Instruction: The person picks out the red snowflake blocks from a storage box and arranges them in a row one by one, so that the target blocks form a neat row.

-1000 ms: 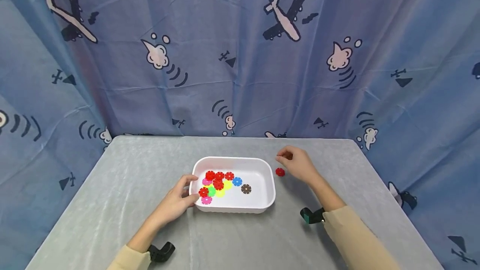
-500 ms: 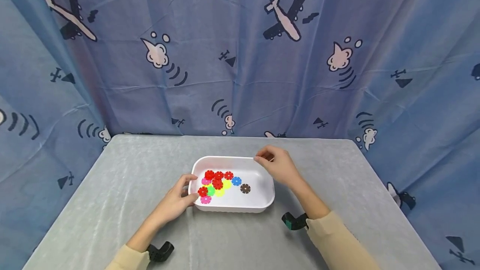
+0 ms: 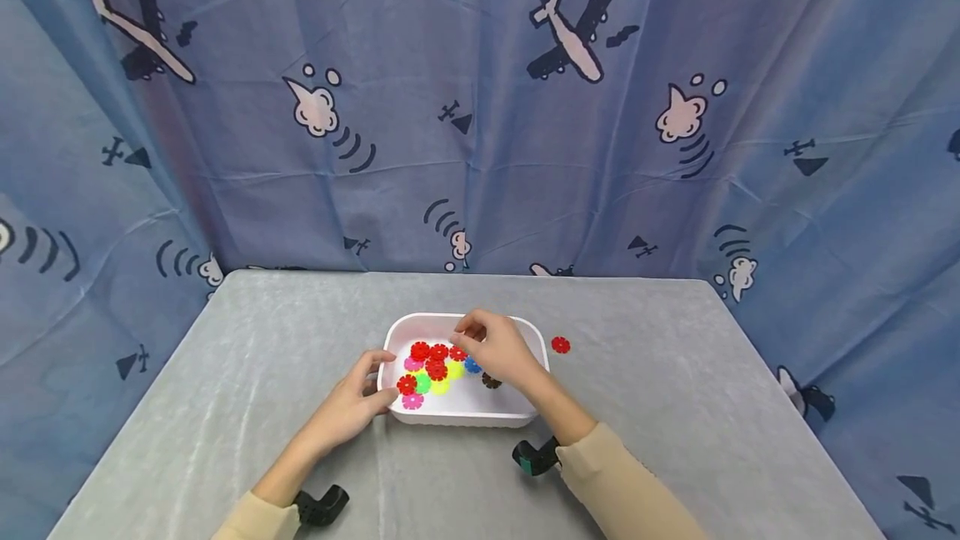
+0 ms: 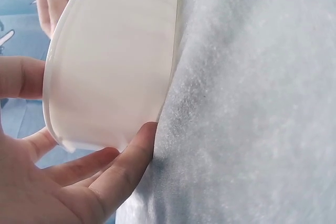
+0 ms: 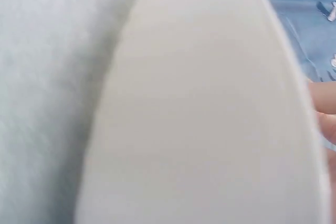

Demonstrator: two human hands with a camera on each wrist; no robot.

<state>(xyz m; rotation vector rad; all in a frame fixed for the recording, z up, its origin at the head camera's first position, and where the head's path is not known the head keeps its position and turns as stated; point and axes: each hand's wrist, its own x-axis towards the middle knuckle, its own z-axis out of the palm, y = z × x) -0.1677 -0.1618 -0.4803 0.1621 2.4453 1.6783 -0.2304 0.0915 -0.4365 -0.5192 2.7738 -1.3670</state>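
Note:
At the left end of the white plastic tray, my left hand grips the rim and end wall. In the left wrist view, fingers bend round the tray's outer wall. Over the tray's back right part is my right hand, fingers bent, with nothing visible between them. Its fingertips hang just above a red notched disc. Inside the tray lie several red, pink, yellow and green discs, mostly on the left. A blue disc and a brown disc are partly hidden by the right hand.
A single red disc lies on the grey cloth-covered table, just right of the tray. Behind the table hangs a blue curtain printed with airplanes. In the right wrist view the tray wall blocks most of the scene.
My right hand has moved left from beside the red disc on the table, across the tray's right rim, to above the discs. The left hand and tray stay in place.

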